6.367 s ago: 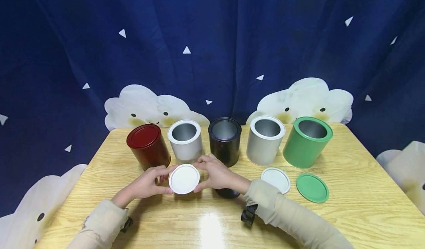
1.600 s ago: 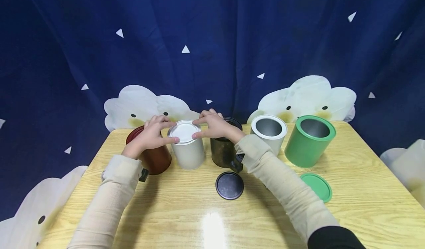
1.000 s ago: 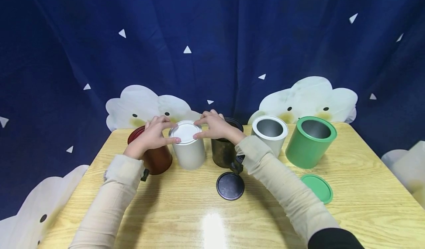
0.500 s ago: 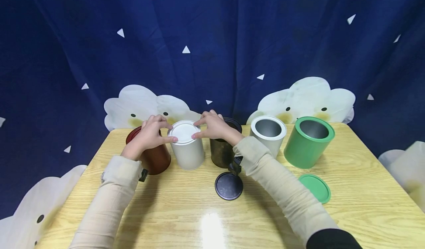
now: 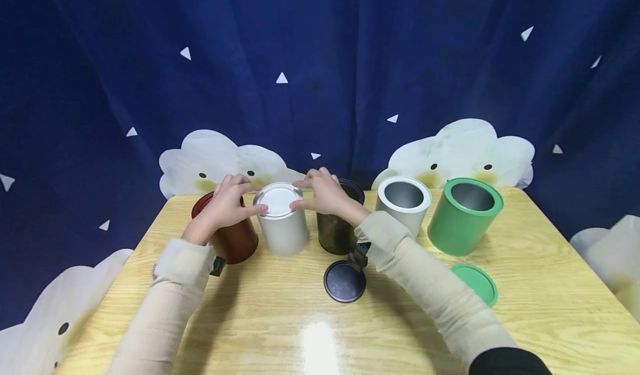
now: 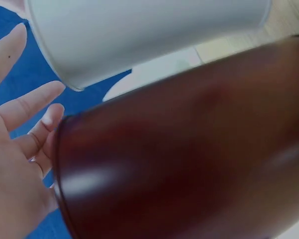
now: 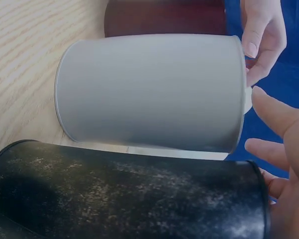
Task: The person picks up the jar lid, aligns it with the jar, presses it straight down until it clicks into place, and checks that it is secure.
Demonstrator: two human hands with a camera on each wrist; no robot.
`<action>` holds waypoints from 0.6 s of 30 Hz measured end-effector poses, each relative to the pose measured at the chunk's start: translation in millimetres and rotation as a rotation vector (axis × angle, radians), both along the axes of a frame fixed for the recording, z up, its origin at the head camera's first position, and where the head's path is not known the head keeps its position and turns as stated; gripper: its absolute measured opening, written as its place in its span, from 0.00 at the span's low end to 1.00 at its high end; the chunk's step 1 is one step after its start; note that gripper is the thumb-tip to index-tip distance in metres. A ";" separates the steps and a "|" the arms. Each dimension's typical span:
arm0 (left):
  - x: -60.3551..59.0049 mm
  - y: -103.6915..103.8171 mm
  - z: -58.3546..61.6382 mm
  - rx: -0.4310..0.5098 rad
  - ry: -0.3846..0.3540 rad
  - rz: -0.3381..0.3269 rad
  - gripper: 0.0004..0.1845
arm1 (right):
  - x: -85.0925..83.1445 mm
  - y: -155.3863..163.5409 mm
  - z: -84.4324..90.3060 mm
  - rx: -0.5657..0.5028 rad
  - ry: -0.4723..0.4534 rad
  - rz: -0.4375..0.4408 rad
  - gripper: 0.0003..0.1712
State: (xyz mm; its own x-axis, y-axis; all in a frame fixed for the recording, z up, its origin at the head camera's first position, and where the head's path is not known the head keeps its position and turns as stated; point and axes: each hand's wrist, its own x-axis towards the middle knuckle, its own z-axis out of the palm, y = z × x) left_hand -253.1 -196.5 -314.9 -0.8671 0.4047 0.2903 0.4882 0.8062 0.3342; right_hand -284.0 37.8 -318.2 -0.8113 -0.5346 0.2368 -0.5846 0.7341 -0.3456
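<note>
A white can (image 5: 283, 231) stands second from the left in a row, with a white lid (image 5: 277, 200) on its mouth. My left hand (image 5: 235, 197) reaches over the red can (image 5: 231, 240), and its thumb and fingertips touch the lid's left rim. My right hand (image 5: 312, 194) reaches over the black can (image 5: 336, 235) and touches the lid's right rim. The left wrist view shows spread, fairly straight fingers (image 6: 25, 112) beside the red can (image 6: 189, 159) and the white can (image 6: 139, 35). The right wrist view shows both hands' fingertips at the top of the white can (image 7: 149, 92).
A black lid (image 5: 344, 281) lies on the wooden table (image 5: 280, 319) before the black can. To the right stand an open silver can (image 5: 402, 204) and an open green can (image 5: 462, 216), with a green lid (image 5: 476, 284) in front. A blue curtain hangs behind.
Since 6.4 s ago both hands carried the white lid from above the table onto the white can. Over the last second the hands have stayed on its rim.
</note>
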 end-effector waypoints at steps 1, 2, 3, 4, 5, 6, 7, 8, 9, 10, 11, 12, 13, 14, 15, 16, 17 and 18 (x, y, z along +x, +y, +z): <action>1.0 0.8 -0.1 0.020 0.015 -0.016 0.26 | 1.7 1.6 0.5 -0.015 0.006 0.004 0.32; 2.1 1.4 -0.7 0.042 0.031 -0.037 0.25 | 3.4 3.3 0.8 -0.030 0.009 0.009 0.32; 3.3 1.9 -1.4 0.063 0.050 -0.061 0.25 | 5.3 5.1 1.0 -0.044 0.013 0.017 0.32; 5.1 2.1 -2.4 0.084 0.069 -0.085 0.25 | 7.2 6.5 0.9 -0.057 0.015 0.028 0.32; 7.1 2.1 -3.7 0.103 0.087 -0.107 0.25 | 9.3 7.8 0.7 -0.068 0.018 0.040 0.31; 9.1 2.0 -4.8 0.121 0.105 -0.127 0.25 | 11.5 9.2 0.6 -0.081 0.024 0.054 0.31; 11.1 2.3 -6.1 0.138 0.121 -0.145 0.25 | 13.8 10.8 0.5 -0.094 0.029 0.065 0.31; 13.5 2.7 -7.0 0.153 0.132 -0.160 0.26 | 16.0 12.5 0.6 -0.108 0.037 0.074 0.31; 15.9 3.3 -7.6 0.167 0.143 -0.170 0.26 | 18.5 14.3 0.9 -0.123 0.049 0.082 0.31; 18.2 4.1 -8.3 0.179 0.149 -0.177 0.27 | 21.2 16.2 1.7 -0.138 0.061 0.089 0.30; 20.4 4.9 -9.0 0.192 0.154 -0.182 0.28 | 23.8 18.3 2.6 -0.158 0.072 0.094 0.30; 22.8 6.1 -9.2 0.202 0.161 -0.188 0.29 | 26.4 20.6 3.5 -0.175 0.083 0.097 0.30; 24.9 7.4 -9.5 0.211 0.168 -0.195 0.29 | 28.9 23.1 4.6 -0.188 0.090 0.098 0.29; 26.9 8.5 -9.9 0.220 0.176 -0.200 0.29 | 31.6 25.9 5.8 -0.206 0.093 0.105 0.29; 28.6 9.7 -10.1 0.227 0.188 -0.208 0.30 | 33.8 28.8 6.5 -0.222 0.099 0.115 0.28; 30.2 10.9 -10.5 0.234 0.199 -0.217 0.30 | 35.6 31.8 6.9 -0.239 0.108 0.127 0.28; 31.9 11.9 -10.5 0.241 0.207 -0.224 0.29 | 37.2 34.7 6.9 -0.261 0.119 0.140 0.27; 33.7 12.9 -10.1 0.246 0.214 -0.231 0.29 | 38.9 37.7 7.0 -0.283 0.129 0.153 0.26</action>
